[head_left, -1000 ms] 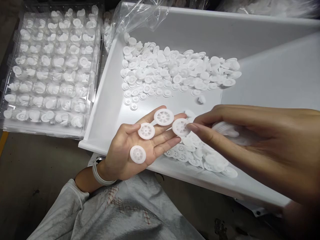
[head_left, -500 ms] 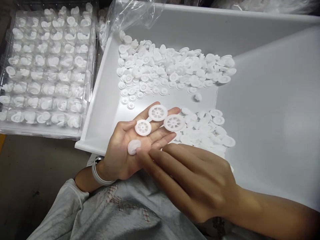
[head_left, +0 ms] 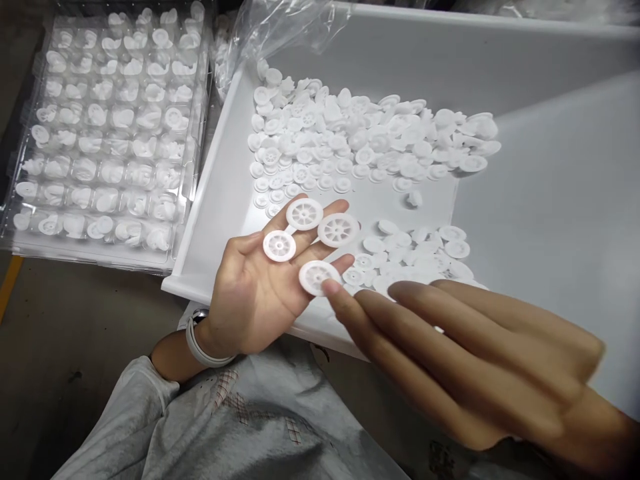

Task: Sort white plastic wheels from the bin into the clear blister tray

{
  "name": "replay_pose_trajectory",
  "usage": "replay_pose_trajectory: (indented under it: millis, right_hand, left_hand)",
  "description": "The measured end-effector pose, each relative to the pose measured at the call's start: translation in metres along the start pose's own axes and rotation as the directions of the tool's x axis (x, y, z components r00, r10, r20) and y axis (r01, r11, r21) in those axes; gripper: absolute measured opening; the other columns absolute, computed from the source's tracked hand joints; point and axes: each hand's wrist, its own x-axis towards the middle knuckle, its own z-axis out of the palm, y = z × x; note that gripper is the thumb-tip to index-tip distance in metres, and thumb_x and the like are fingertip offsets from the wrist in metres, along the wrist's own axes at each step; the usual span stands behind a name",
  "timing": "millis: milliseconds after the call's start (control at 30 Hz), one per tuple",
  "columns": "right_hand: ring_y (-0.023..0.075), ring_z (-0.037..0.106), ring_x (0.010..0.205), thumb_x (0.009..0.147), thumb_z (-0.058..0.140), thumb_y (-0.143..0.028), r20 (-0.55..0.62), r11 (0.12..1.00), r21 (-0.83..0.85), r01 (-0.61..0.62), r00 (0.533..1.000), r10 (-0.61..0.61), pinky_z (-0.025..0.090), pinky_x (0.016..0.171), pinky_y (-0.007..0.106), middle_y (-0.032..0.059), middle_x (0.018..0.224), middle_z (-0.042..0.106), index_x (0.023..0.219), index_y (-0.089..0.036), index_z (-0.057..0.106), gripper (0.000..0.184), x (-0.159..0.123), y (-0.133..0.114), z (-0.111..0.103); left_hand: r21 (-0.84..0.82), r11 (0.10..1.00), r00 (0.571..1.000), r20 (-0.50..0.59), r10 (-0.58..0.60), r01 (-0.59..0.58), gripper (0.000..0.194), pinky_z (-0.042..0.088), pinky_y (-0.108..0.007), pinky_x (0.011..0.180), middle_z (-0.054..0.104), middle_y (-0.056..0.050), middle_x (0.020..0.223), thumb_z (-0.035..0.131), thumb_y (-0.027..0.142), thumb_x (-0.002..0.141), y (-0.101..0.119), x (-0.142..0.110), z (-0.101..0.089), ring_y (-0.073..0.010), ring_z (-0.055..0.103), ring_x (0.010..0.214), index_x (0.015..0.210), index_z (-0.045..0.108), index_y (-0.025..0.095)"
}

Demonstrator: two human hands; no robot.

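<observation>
My left hand [head_left: 255, 300] lies palm up with its fingers spread, bearing white spoked plastic gears. The smaller gear [head_left: 279, 246] rests beside the thumb, the larger upper gear [head_left: 305, 215] on the fingers, and another large gear [head_left: 339, 230] nearer the fingertips. My right hand [head_left: 460, 360] comes in from the right, its foremost fingertip on the rim of a fourth gear [head_left: 318, 277] at the left hand's lower fingers. Its thumb is hidden. A bit of white shows between its fingers, too small to name.
Both hands are over the near edge of a white bin [head_left: 195, 247]. A big pile of white gears [head_left: 360, 133] lies toward its back, a smaller pile [head_left: 415, 250] nearer me. Clear compartment trays [head_left: 100, 167] filled with white parts stand left. A plastic bag [head_left: 295, 27] hangs over the rim.
My right hand set a large gear on the left fingers, reached to the gear on the left palm, and has drawn that gear right to the lower fingers. The palm is now bare.
</observation>
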Motion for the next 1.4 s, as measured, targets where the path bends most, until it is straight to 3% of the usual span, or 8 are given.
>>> replay_pose_trajectory:
  millis: [300,567,833,967,1067,1167,1267,1400]
  right_hand:
    - [0.0108,0.048,0.049,0.071,0.073,-0.001,0.034,0.997,0.003,0.077,0.996,-0.077,0.038,0.04,0.028,-0.0024,0.054,0.06,0.076,-0.015,0.072,0.015,0.005,0.013,0.003]
    - [0.0127,0.049,0.052,0.084,0.058,-0.005,0.034,0.992,0.125,0.0,0.999,-0.004,0.033,0.04,0.029,0.0008,0.058,0.06,0.087,-0.013,0.067,0.013,-0.004,0.016,0.006]
    - [0.0118,0.054,0.062,0.085,0.064,-0.009,0.218,0.834,0.366,-0.412,0.91,0.353,0.043,0.051,0.029,0.0029,0.071,0.061,0.101,-0.019,0.059,0.02,-0.005,0.015,-0.007]
    - [0.0094,0.059,0.064,0.091,0.059,-0.02,0.282,0.599,0.549,-0.584,0.803,0.525,0.048,0.051,0.023,0.0019,0.072,0.062,0.09,-0.023,0.059,0.004,-0.004,0.021,-0.008]
    - [0.0101,0.053,0.056,0.092,0.057,-0.026,0.32,0.192,0.712,-0.675,0.556,0.767,0.044,0.045,0.024,0.0006,0.063,0.055,0.076,-0.023,0.06,0.017,-0.003,0.024,0.0]
    - [0.0094,0.045,0.046,0.09,0.058,-0.027,0.52,-0.235,0.758,-0.609,0.346,0.781,0.036,0.036,0.022,-0.0014,0.052,0.043,0.067,-0.022,0.062,0.024,0.001,0.03,0.009]
    - [0.0073,0.04,0.04,0.085,0.062,-0.03,0.632,-0.424,0.726,-0.541,0.283,0.721,0.029,0.031,0.019,-0.0024,0.05,0.04,0.062,-0.022,0.062,0.024,0.004,0.036,0.015]
    - [0.0061,0.039,0.041,0.082,0.066,-0.032,0.688,-0.491,0.683,-0.541,0.251,0.681,0.024,0.03,0.017,-0.003,0.053,0.039,0.064,-0.023,0.061,0.021,0.006,0.037,0.013]
  left_hand:
    - [-0.005,1.0,1.0,-0.008,-0.003,0.003,0.048,0.031,-0.037,0.119,0.054,-0.003,0.141,0.038,0.035,0.09,0.001,0.003,0.001,-0.0204,0.038,0.142,0.134,0.05,0.021]
    - [-0.005,1.0,1.0,-0.002,-0.002,0.002,0.048,0.023,-0.041,0.123,0.054,-0.001,0.14,0.035,0.035,0.092,0.002,0.004,0.002,-0.0219,0.035,0.143,0.135,0.049,0.022]
    - [-0.012,1.0,1.0,-0.012,-0.003,0.003,0.048,0.024,-0.038,0.123,0.056,0.0,0.138,0.036,0.036,0.091,0.002,0.004,0.001,-0.0186,0.038,0.142,0.135,0.049,0.022]
    - [-0.006,1.0,1.0,-0.014,-0.005,0.005,0.046,0.026,-0.038,0.122,0.056,0.001,0.138,0.037,0.036,0.09,0.003,0.003,0.001,-0.0179,0.037,0.142,0.132,0.052,0.023]
    - [-0.008,1.0,1.0,-0.013,-0.003,0.002,0.046,0.029,-0.037,0.121,0.057,0.002,0.137,0.036,0.036,0.091,0.003,0.003,0.001,-0.0172,0.038,0.141,0.131,0.053,0.024]
    - [-0.006,1.0,1.0,-0.017,-0.002,0.002,0.045,0.033,-0.035,0.119,0.057,0.002,0.137,0.036,0.036,0.091,0.003,0.002,0.001,-0.0162,0.042,0.14,0.131,0.053,0.024]
    - [0.001,1.0,1.0,-0.011,-0.006,0.006,0.046,0.037,-0.032,0.116,0.057,0.003,0.137,0.035,0.036,0.091,0.003,0.003,0.001,-0.0151,0.043,0.138,0.132,0.053,0.025]
    - [0.01,1.0,1.0,-0.017,-0.012,0.012,0.049,0.037,-0.032,0.116,0.055,0.003,0.139,0.034,0.037,0.091,0.003,0.002,0.001,-0.015,0.042,0.139,0.138,0.046,0.026]
